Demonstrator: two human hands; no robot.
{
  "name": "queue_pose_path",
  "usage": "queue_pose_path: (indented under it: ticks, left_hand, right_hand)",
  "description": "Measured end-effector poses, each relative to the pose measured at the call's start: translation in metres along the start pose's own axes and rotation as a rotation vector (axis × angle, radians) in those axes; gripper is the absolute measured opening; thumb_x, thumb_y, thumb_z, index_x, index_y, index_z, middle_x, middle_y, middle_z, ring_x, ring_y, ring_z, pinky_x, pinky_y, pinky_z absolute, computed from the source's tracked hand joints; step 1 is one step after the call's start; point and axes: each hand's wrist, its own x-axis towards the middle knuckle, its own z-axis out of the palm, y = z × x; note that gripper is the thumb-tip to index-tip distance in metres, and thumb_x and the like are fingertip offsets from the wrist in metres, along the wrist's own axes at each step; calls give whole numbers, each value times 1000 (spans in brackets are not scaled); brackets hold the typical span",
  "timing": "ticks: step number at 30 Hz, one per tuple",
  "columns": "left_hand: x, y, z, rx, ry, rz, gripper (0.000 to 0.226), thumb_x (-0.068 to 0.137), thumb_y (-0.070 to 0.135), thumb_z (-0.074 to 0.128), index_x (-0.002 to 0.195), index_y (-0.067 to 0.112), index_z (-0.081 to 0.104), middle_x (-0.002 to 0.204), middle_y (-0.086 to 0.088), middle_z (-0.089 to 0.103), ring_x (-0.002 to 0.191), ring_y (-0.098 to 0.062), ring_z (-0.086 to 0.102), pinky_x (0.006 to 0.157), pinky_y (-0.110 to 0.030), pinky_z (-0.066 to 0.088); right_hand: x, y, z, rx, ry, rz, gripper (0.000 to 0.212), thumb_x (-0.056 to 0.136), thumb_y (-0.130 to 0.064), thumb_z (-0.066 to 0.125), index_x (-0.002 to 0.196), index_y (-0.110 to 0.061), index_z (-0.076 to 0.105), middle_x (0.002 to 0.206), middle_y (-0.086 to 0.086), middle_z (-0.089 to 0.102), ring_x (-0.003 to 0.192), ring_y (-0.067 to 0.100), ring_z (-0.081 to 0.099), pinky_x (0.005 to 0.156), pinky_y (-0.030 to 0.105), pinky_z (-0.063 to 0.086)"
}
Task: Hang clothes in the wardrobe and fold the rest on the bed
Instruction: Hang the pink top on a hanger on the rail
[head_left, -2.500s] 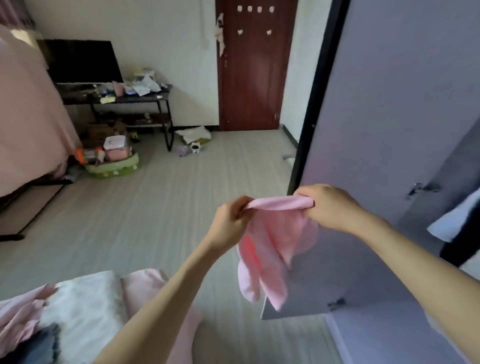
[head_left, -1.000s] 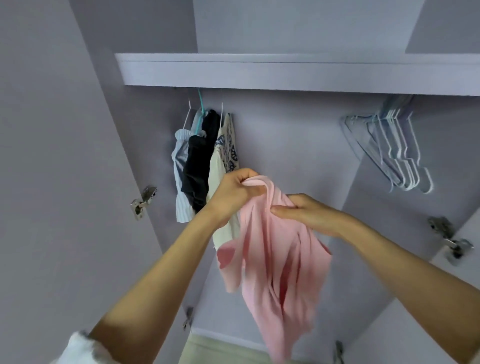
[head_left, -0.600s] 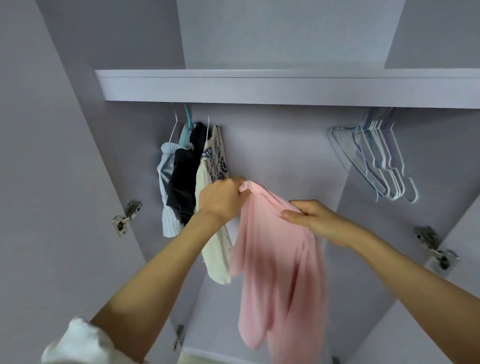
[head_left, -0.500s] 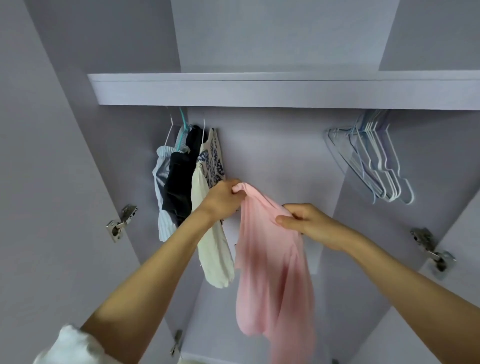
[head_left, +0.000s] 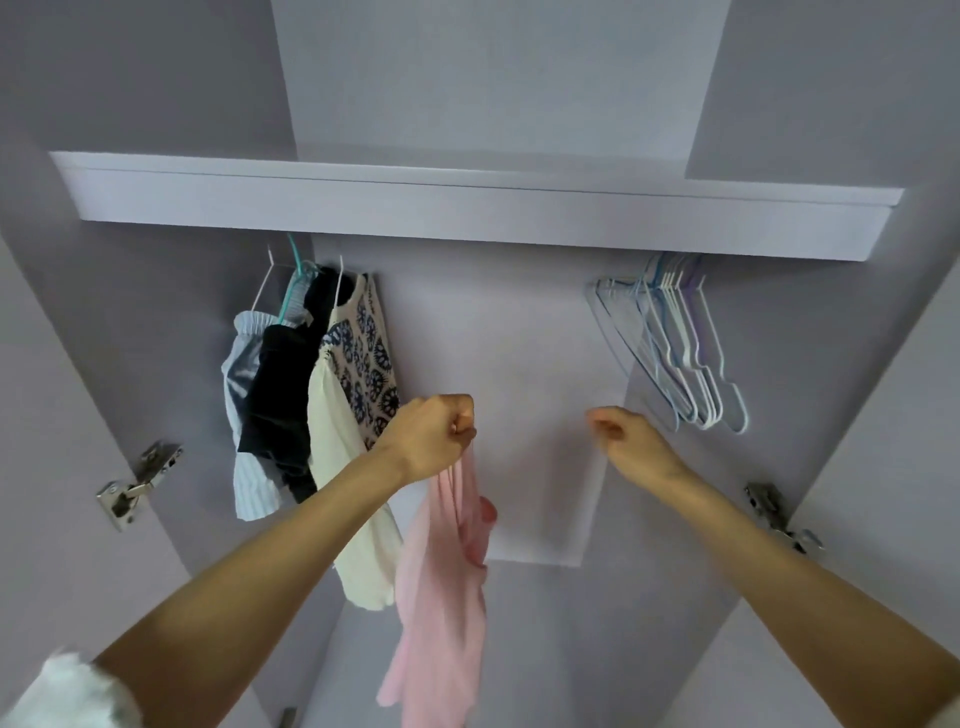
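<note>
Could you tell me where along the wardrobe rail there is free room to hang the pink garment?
The widest free stretch lies between the hung clothes and the bunch of empty hangers. Both ends are crowded. The left hand grips the pink garment below that gap; the right hand holds nothing.

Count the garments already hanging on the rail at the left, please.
3: a striped one leftmost, a dark one in the middle, a cream patterned one rightmost. Others may be hidden between them.
</note>
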Motion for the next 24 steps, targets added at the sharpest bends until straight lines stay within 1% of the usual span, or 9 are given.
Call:
queue_pose_path:
  ticks: [3, 5, 7, 8, 11, 13, 16, 19, 24]
  left_hand:
    - [6, 0, -2, 66, 12, 104, 36, 91, 14, 56, 64, 25, 34, 56, 8, 42, 62, -25, 45, 65, -33, 45]
    - [9, 0, -9, 107, 37, 154, 11, 91, 14, 55, 85, 22, 52, 70, 3, 56, 72, -30, 55, 71, -37, 48]
    - [15, 0, -14, 172, 55, 152, 25, 91, 13, 55, 115, 17, 57, 97, -6, 67, 91, -30, 61, 80, -37, 48]
    - [18, 0, -16, 187, 61, 155, 28, 91, 13, 56, 119, 15, 58, 105, -7, 67, 97, -28, 61, 84, -37, 48]
    - [26, -1, -17, 192, 114, 212, 14, 90, 15, 57, 100, 12, 67, 102, -5, 67, 95, -30, 63, 80, -41, 50]
    - [27, -2, -17, 175, 158, 209, 19, 88, 25, 53, 94, 16, 68, 95, -2, 68, 88, -30, 65, 74, -42, 52]
    - [29, 1, -16, 125, 227, 188, 23, 85, 38, 47, 91, 29, 67, 92, 3, 67, 83, -26, 65, 71, -40, 52]
    - [30, 3, -17, 100, 244, 181, 30, 86, 53, 35, 102, 37, 53, 93, 6, 66, 83, -22, 66, 71, -38, 53]
    - [26, 3, -16, 147, 268, 173, 37, 87, 43, 46, 95, 18, 73, 93, 1, 64, 81, -25, 64, 69, -42, 54]
  right_hand:
    - [31, 21, -20, -229, 239, 50, 38, 89, -13, 43, 118, 6, 57, 124, 25, 56, 115, 35, 53, 95, 35, 41]
    - [45, 26, -30, -334, 299, 91, 35, 88, -5, 44, 118, 9, 56, 124, 28, 54, 115, 40, 51, 95, 41, 42]
    - [57, 30, -33, -426, 289, 140, 32, 87, -3, 45, 114, 10, 55, 120, 29, 54, 112, 42, 52, 92, 45, 44]
    - [63, 31, -34, -467, 281, 167, 31, 88, -4, 45, 115, 9, 54, 120, 28, 54, 113, 42, 52, 91, 45, 44]
    - [76, 33, -36, -557, 267, 225, 36, 89, -7, 45, 123, 5, 48, 126, 25, 52, 119, 40, 48, 96, 44, 40]
    - [84, 36, -35, -545, 265, 264, 39, 90, -9, 45, 127, 4, 43, 130, 25, 48, 123, 40, 44, 98, 46, 38]
    - [97, 44, -33, -459, 270, 310, 37, 90, -9, 46, 125, 5, 45, 127, 26, 52, 117, 41, 50, 94, 47, 41]
    - [104, 45, -31, -263, 275, 314, 31, 94, -10, 42, 118, 8, 53, 119, 28, 57, 110, 41, 55, 84, 40, 44]
    - [109, 39, -26, 49, 296, 198, 27, 95, -8, 37, 109, -1, 59, 116, 21, 59, 107, 38, 55, 84, 37, 43]
